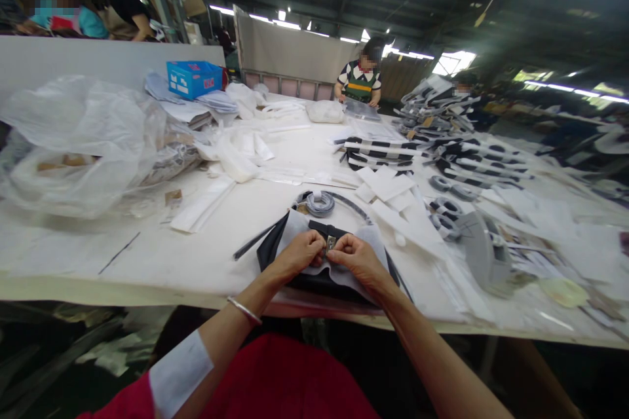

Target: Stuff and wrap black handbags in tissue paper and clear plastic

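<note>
In front of me on the table lies a black bag [268, 250], with white tissue-like sheets [293, 226] around its top. A small metal clasp [331, 243] sits at the middle of the bag, on a dark tab. My left hand [305, 252] is closed, its fingers pinching at the clasp's left side. From the right, my right hand [358, 260] grips the clasp between thumb and forefinger. Just behind the bag rests a coiled grey strap [320, 205] with a white band, beside a curved handle [356, 206]. The fingers partly cover the clasp.
Crumpled clear plastic [88, 144] covers the table's left side. A blue box [195, 79] stands on papers farther back. To the right are white cards [388, 186], several wrapped rolls [447, 207] and stacked black-and-white straps [383, 150]. Across the table a person [361, 82] handles a flat packet.
</note>
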A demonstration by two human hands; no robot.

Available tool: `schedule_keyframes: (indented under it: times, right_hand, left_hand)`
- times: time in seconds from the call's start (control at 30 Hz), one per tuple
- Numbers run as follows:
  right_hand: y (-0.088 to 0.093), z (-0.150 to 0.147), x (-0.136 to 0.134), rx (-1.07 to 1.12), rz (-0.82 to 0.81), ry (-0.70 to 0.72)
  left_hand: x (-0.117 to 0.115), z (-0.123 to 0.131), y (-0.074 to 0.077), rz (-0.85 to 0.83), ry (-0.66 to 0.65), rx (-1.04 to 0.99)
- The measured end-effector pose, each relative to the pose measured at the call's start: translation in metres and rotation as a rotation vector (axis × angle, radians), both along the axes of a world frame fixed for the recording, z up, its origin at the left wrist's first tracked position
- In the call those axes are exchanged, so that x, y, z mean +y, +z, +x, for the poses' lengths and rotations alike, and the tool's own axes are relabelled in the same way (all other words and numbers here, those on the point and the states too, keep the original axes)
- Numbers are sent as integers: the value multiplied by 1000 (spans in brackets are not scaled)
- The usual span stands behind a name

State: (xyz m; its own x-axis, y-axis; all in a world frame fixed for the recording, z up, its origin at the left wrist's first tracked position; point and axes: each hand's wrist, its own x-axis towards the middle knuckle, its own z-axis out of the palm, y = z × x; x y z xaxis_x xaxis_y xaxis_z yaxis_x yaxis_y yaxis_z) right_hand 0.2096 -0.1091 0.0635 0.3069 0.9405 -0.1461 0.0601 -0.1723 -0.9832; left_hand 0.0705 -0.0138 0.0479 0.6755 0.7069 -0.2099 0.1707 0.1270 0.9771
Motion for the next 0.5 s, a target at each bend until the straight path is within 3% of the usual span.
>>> schedule_keyframes:
  times: [0.3,0.5]
  right_hand:
    - [-6,-6,-7,-261,37,14]
    - [9,-7,-9,-510,58,48]
  left_hand:
    - [1,-2,-7,46,-106,-19]
    - [-6,-6,-1,161,-29,-53]
